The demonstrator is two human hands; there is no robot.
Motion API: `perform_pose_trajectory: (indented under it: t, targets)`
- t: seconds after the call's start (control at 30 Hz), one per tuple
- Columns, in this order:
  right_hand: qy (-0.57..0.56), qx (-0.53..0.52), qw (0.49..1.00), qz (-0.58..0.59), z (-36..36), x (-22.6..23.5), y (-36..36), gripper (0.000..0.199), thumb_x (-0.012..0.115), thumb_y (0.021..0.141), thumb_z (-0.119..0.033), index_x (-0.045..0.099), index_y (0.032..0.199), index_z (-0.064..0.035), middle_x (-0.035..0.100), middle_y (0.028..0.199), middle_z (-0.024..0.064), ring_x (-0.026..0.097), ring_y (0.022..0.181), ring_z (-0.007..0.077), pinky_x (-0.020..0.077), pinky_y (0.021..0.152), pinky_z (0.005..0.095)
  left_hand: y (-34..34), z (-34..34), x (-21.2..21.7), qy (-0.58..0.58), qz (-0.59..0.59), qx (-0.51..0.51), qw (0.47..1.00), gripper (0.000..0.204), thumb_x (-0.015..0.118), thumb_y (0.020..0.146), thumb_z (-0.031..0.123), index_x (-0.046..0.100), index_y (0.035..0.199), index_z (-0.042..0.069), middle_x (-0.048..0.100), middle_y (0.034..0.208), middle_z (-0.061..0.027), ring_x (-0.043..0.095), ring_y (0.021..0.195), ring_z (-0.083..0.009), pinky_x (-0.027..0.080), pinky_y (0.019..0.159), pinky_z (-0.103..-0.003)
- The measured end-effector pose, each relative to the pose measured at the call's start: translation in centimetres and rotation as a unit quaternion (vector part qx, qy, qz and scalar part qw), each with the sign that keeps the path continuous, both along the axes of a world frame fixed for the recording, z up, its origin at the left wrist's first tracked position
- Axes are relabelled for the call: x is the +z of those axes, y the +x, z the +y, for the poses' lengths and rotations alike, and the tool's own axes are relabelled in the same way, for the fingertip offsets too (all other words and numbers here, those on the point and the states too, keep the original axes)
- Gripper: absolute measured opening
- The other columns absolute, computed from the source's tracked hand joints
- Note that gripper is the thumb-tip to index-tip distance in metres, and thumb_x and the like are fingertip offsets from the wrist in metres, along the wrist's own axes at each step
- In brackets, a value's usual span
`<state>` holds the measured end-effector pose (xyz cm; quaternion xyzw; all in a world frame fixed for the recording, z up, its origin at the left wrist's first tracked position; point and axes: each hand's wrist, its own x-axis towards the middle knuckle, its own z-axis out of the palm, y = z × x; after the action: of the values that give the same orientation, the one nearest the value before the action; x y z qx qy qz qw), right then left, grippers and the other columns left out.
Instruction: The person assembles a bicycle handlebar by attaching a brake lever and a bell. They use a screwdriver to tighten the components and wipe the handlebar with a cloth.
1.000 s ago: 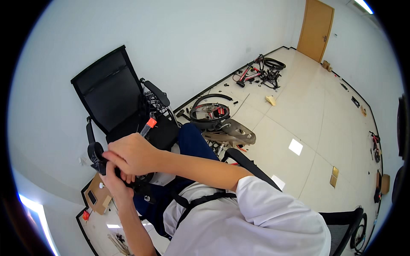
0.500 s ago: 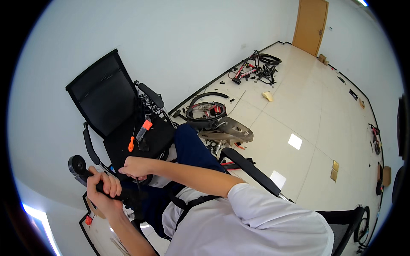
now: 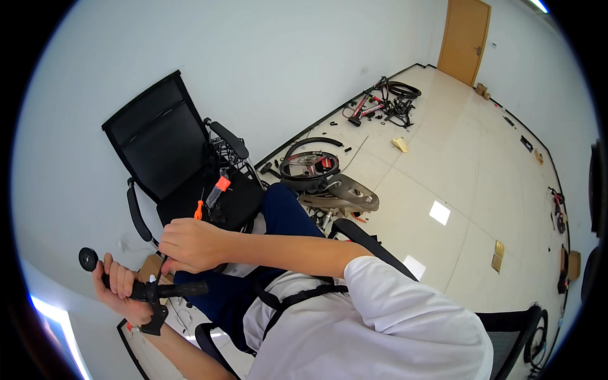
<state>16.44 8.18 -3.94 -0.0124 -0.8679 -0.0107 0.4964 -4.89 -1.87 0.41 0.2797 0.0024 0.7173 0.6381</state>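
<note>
Head: left grip (image 3: 118, 283) wraps black bar (image 3: 179, 289) beside its disc end (image 3: 88, 258); right grip (image 3: 192, 244) unclear.

Bright, even light fills the room about me. Below my left hand (image 3: 120, 282), near the rim, a blown-out white strip (image 3: 58, 332) glares with a bluish fringe; far beyond my right hand (image 3: 190, 244), at upper right, a ceiling light (image 3: 539, 5) shows. Right of both hands, the glossy floor tiles (image 3: 443, 158) mirror white patches. Just past my hands, the black office chair's seat (image 3: 244, 202) loses detail. Far right, the wall (image 3: 551, 95) bends into the lens's black surround.
</note>
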Motion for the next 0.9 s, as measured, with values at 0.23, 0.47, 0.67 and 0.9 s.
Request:
perform_pose_trajectory:
  t: [0.23, 0.47, 0.67, 0.9]
  targets:
    - [-0.172, -0.027, 0.983, -0.049, -0.7, -3.5, -1.1, 0.037, 0.057, 0.093, -0.035, 0.062, 0.075, -0.0035, 0.058, 0.065, 0.0128, 0.056, 0.065, 0.0316, 0.0437, 0.063, 0.0403, -3.7, 2.6, -3.4, -0.068, -0.018, 0.080, 0.994, 0.022, 0.047, 0.095, 0.013, 0.039, 0.075, 0.008, 0.030, 0.051, 0.0020, 0.028, 0.040, -0.0085, 0.030, 0.041, -0.025]
    - [-0.404, -0.093, 0.903, -0.115, -3.2, -5.0, -1.0, 0.061, 0.040, 0.103, -0.040, 0.064, 0.065, 0.0027, 0.059, 0.062, 0.0256, 0.060, 0.061, 0.0431, 0.0483, 0.062, 0.0478, -2.3, 3.8, -3.8, -0.172, 0.038, 0.352, 0.919, 0.023, 0.052, 0.089, 0.013, 0.042, 0.068, 0.011, 0.031, 0.049, 0.0028, 0.027, 0.039, -0.0080, 0.027, 0.038, -0.026]
    - [-0.495, -0.034, 0.852, -0.168, -4.5, -2.9, 1.2, 0.061, 0.040, 0.103, -0.040, 0.062, 0.069, 0.0068, 0.060, 0.068, 0.0281, 0.061, 0.068, 0.0441, 0.0491, 0.067, 0.0486, 0.2, 2.8, -2.7, -0.142, 0.054, 0.368, 0.917, 0.024, 0.053, 0.090, 0.015, 0.042, 0.069, 0.011, 0.031, 0.049, 0.0030, 0.026, 0.038, -0.0071, 0.025, 0.037, -0.023]
    - [-0.431, 0.045, 0.894, -0.112, -5.4, -0.7, 3.2, 0.051, 0.043, 0.101, -0.034, 0.065, 0.074, 0.0035, 0.061, 0.067, 0.0233, 0.061, 0.065, 0.0394, 0.0471, 0.063, 0.0429, 2.5, 0.4, -0.1, 0.017, 0.082, 0.264, 0.961, 0.021, 0.048, 0.095, 0.016, 0.042, 0.076, 0.009, 0.030, 0.048, 0.0026, 0.024, 0.037, -0.0071, 0.027, 0.037, -0.022]
